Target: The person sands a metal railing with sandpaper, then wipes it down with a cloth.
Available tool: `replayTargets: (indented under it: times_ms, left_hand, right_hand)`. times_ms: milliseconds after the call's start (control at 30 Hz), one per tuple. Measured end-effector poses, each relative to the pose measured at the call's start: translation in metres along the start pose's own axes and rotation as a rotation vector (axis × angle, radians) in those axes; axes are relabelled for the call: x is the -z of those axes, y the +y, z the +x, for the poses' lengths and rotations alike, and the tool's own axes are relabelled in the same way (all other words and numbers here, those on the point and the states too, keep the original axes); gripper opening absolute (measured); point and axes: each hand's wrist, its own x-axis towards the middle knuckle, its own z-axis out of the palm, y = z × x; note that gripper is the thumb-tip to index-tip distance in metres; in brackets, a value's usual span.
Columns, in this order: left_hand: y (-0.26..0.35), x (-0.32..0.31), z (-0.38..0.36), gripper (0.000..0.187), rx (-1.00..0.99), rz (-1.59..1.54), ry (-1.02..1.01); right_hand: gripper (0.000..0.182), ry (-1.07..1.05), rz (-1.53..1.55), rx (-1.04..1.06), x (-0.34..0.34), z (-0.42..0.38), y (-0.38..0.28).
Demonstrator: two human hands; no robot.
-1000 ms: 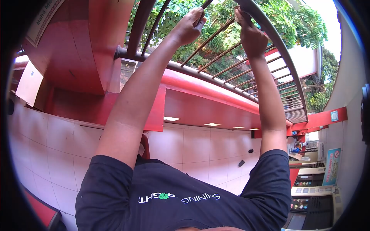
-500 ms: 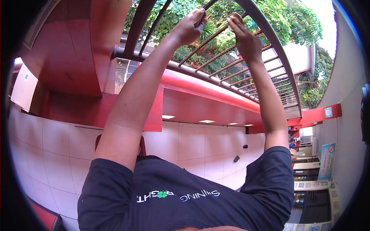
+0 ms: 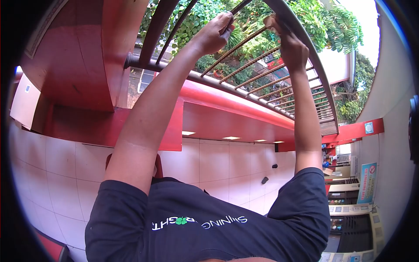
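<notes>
My left hand [image 3: 214, 35] is closed at a thin dark bar [image 3: 241, 6] of the metal railing, its fingertips pressed against the bar. Further right, my right hand [image 3: 291, 47] is by the curved top rail [image 3: 305, 37], fingers bent together near the upper end of another bar [image 3: 257, 34]. A small light-brown patch shows at its fingertips; whether this is a cloth or only the fingers is too unclear to tell. Both arms reach out over the red ledge [image 3: 235, 101].
Green plants [image 3: 340, 28] grow beyond the railing. A red wall [image 3: 70, 56] rises at the left. Below lies a tiled floor [image 3: 214, 163] with small dark objects [image 3: 265, 180]. A sign [image 3: 366, 183] hangs at the right, near windows. A red seat edge [image 3: 50, 244] shows at lower left.
My right hand has moved right and slightly down in the view, along the railing. My left hand has stayed at nearly the same bar. The whole view has shifted a little.
</notes>
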Motion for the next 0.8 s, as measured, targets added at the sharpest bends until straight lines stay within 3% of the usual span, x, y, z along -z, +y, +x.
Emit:
replayTargets:
  times_ms: [100,133,167,233,267,300,333,367,433,467,500,567,633,700,767,800]
  left_hand:
    - [0.000,-0.003,-0.001,0.019,-0.006,-0.027,0.029]
    - [-0.001,-0.003,-0.001,0.017,-0.051,-0.013,0.050]
    - [-0.004,-0.002,0.002,0.017,-0.056,-0.006,0.056]
    - [0.000,-0.002,0.000,0.016,-0.006,-0.040,0.036]
    - [0.001,-0.001,-0.001,0.017,-0.017,-0.021,0.031]
    - [0.000,-0.002,-0.002,0.017,-0.017,-0.021,0.023]
    - [0.000,-0.002,-0.001,0.017,-0.026,-0.015,0.017]
    - [-0.002,0.000,0.000,0.017,-0.037,-0.007,0.014]
    - [-0.002,0.003,0.002,0.017,-0.033,-0.007,0.022]
    - [-0.001,0.001,0.000,0.017,-0.026,-0.013,0.025]
    - [-0.001,-0.001,-0.001,0.017,-0.021,-0.017,0.023]
    - [-0.004,0.000,0.000,0.018,-0.043,-0.040,0.036]
    - [-0.013,-0.002,0.002,0.021,-0.127,0.009,0.125]
    - [-0.018,-0.001,0.002,0.028,-0.088,0.027,0.008]
    - [-0.027,-0.011,0.001,0.016,-0.139,-0.135,0.141]
    - [-0.004,0.001,-0.001,0.019,0.124,-0.320,-0.005]
  right_hand:
    - [0.057,-0.332,-0.058,0.009,-0.006,-0.026,-0.015]
    - [0.058,-0.302,-0.036,0.148,-0.009,-0.030,-0.018]
    - [0.058,-0.294,-0.035,0.152,-0.012,-0.024,-0.009]
    - [0.059,0.026,0.005,-0.008,-0.003,-0.003,-0.001]
    - [0.053,-0.041,-0.054,-0.121,-0.006,-0.012,-0.019]
    - [0.046,-0.306,0.024,-0.053,-0.008,-0.020,-0.029]
    - [0.046,-0.311,0.000,0.032,-0.009,-0.021,-0.032]
    - [0.046,-0.312,-0.023,0.120,-0.010,-0.019,-0.032]
    - [0.047,-0.052,-0.124,-0.110,-0.004,-0.003,-0.018]
    - [0.045,-0.003,-0.130,-0.120,-0.007,-0.004,-0.026]
    - [0.040,-0.073,0.087,-0.180,-0.011,-0.013,-0.042]
    - [0.039,-0.464,0.017,-0.068,-0.031,-0.048,-0.068]
    - [0.039,-0.419,0.121,-0.028,-0.041,-0.063,-0.096]
    - [0.040,-0.408,0.110,-0.231,-0.058,-0.076,-0.123]
    - [0.041,-0.665,0.092,-0.151,-0.065,-0.102,-0.169]
    - [0.042,-0.692,0.131,-0.127,-0.077,-0.125,-0.185]
